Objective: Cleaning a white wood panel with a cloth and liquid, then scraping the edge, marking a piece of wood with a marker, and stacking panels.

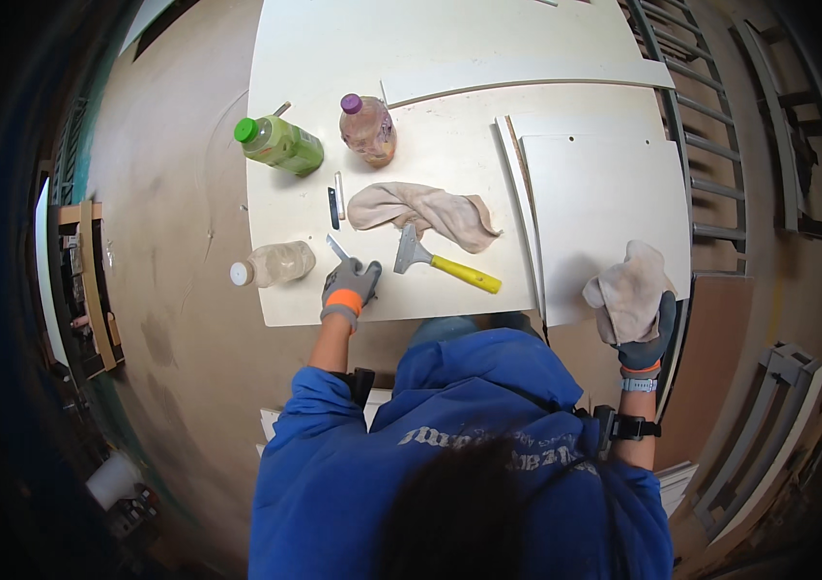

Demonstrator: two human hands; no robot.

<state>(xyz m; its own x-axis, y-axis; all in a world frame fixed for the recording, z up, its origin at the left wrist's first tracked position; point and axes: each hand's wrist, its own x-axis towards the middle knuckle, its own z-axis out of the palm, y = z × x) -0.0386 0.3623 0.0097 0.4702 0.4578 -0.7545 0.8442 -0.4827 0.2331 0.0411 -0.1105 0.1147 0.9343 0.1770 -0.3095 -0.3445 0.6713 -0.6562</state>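
L. hand (353, 283), gloved: fingers part-curled at slim pale tool (336, 247), near edge of tabletop (430, 303), l. of centre; whether gripped or merely touched, can't be told. R. hand (650, 333), gloved: closed on bunched cloth (631, 280), held at wht. panel (604, 193), near r. corner; prob. bunched for thicker pad. Scraper (466, 274), yel. handle: laid twd. near edge, perhaps for easy reach. 2nd rag (420, 211): laid crumpled beyond it. Bottles, grn. (285, 150), purple-capped (369, 135), clear (280, 264): placed twd. l. edge, presumably out of way. Hidden: r. fingertips, by cloth; tool's near end, by glove. Tabletop's far edge: cut off.
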